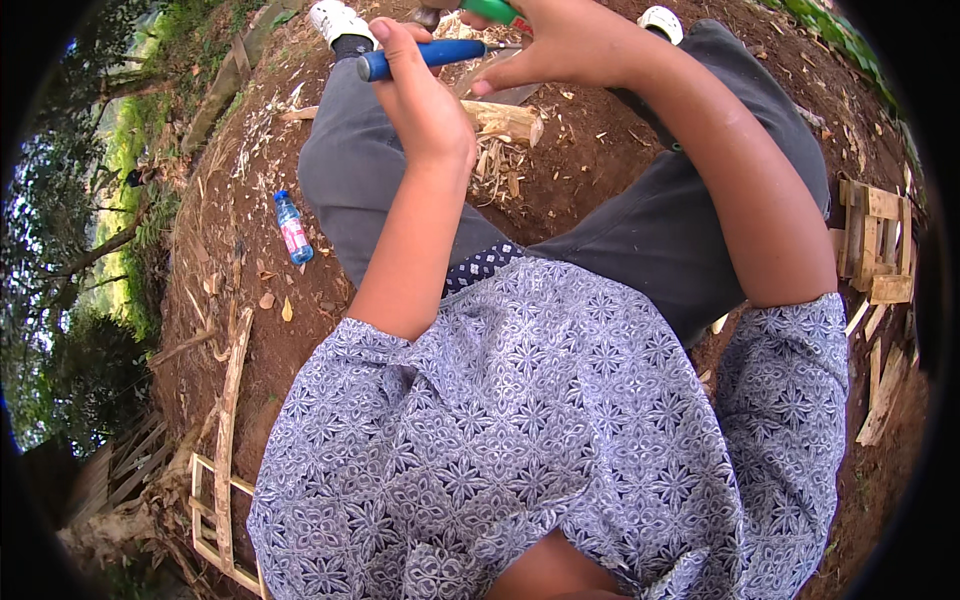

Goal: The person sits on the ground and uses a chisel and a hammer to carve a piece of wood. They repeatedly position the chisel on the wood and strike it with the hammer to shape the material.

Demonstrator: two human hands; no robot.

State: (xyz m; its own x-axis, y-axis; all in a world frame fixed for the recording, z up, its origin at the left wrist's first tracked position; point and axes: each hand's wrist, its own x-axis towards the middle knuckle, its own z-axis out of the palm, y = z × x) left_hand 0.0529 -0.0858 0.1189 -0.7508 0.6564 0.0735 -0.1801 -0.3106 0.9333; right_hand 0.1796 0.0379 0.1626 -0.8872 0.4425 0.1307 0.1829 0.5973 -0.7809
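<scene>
My left hand (pixel 425 105) is closed around a blue-handled tool (pixel 450 52), its thumb lying over the handle. A thin metal shaft runs from the handle to the right, toward my right hand (pixel 570 45); whether it is a chisel or a screwdriver I cannot tell. My right hand is wrapped at the upper edge around a green-handled tool (pixel 490 10), most of it cut off by the picture's edge. A dull rounded metal piece (pixel 428 17) shows beside my left fingers. Below the hands, between my legs, a pale piece of wood (pixel 505 122) lies on the ground.
Wood shavings (pixel 495 170) scatter over the brown soil. To the left lies a plastic bottle (pixel 292 228); a long stick (pixel 235 400) and a wooden frame (pixel 205 530) are nearer. At right stands a slatted wooden crate (pixel 882 240) beside loose boards (pixel 882 405).
</scene>
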